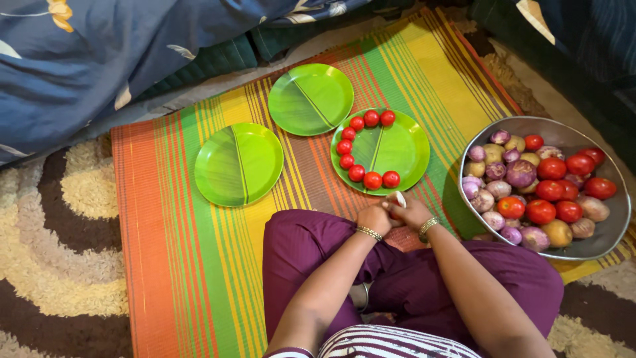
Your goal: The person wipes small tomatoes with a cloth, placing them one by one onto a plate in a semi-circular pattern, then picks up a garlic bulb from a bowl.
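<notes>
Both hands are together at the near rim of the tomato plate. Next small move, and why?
Probably set the small pale item pinched between the left hand and right hand down on the green plate. Its tomatoes curve around the left side only, leaving the right side bare, and the hands sit at the arc's near end.

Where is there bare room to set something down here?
Two green plates, left and upper, are bare. The striped mat is open left of the knee. Crowded: the tomato-ringed plate and the heaped metal bowl.
</notes>
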